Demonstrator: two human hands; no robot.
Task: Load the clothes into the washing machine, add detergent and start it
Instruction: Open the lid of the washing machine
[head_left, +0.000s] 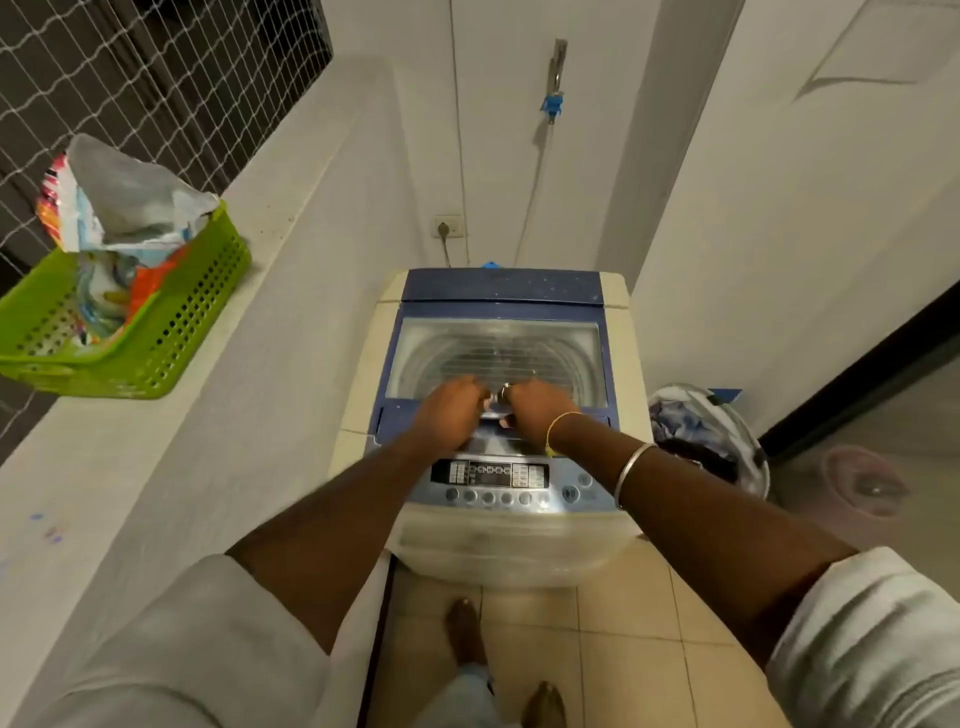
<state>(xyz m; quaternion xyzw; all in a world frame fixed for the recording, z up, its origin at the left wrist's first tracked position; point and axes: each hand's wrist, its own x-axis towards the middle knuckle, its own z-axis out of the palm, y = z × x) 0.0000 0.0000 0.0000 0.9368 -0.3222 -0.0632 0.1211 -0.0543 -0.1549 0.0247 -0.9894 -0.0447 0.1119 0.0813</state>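
A top-loading washing machine (501, 540) stands ahead of me with its blue-framed clear lid (498, 348) down. Through the lid the drum looks bare of clothes. My left hand (451, 411) and my right hand (540, 410) meet at the lid's front edge, fingers curled on its handle. The control panel (491, 475) lies just below my wrists. An open detergent bag (130, 208) stands in a green basket (171, 338) on the ledge at the left. A laundry basket (709, 436) full of clothes sits to the right of the machine.
A white ledge (156, 467) runs along the left under a netted window. On the back wall are a socket (447, 227) and a tap (553, 104) with a hose. A pink lid-like object (862, 486) lies behind a glass door at the right. My feet stand on tiles.
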